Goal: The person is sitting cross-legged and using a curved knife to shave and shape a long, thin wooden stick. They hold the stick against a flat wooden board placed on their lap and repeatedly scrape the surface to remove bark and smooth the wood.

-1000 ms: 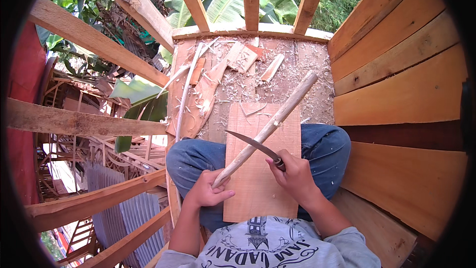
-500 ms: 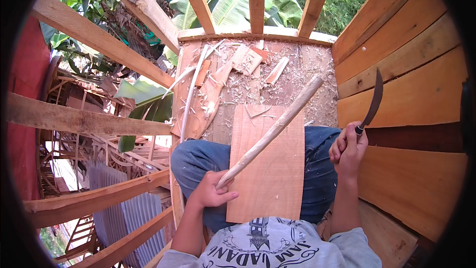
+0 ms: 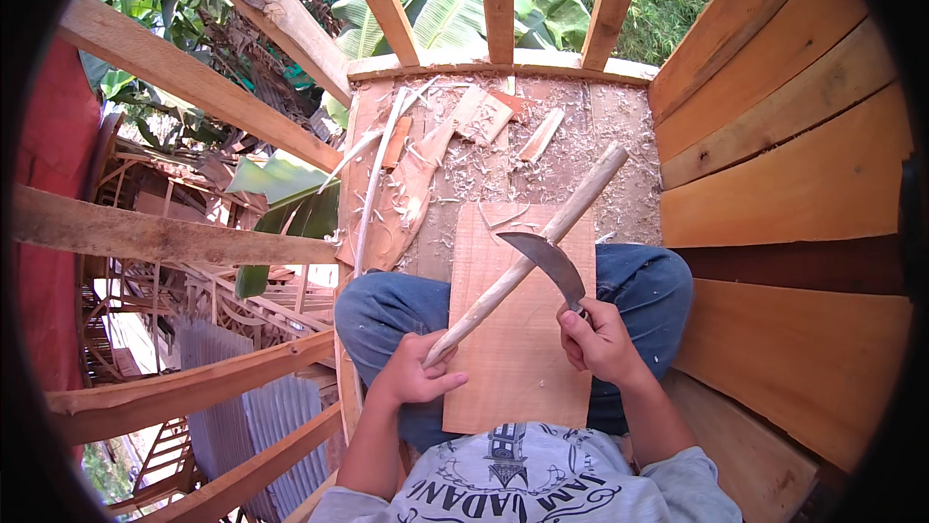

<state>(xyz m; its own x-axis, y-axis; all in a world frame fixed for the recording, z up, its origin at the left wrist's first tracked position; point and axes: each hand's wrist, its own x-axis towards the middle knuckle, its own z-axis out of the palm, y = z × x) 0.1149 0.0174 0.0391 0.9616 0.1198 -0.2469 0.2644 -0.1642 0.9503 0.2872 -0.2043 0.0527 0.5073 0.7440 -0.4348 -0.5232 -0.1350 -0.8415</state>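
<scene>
Grips a pale wooden stick (image 3: 581, 195) by its near end in the left hand (image 3: 414, 372), between six and seven o'clock in the view, with fingers curled closed around it and thumb stretched out toward three o'clock. Slants that stick away toward one o'clock, above a flat board (image 3: 523, 368) lying across the lap in blue jeans (image 3: 392, 308). Grasps a curved knife (image 3: 554, 261) by its handle in the right hand (image 3: 600, 339), at four o'clock, with fist closed. Points the blade toward ten o'clock, across the stick, with contact impossible to tell. Faces shavings-strewn floorboards (image 3: 624, 126) at one o'clock and, at ten, a flat wood piece (image 3: 414, 189)
</scene>
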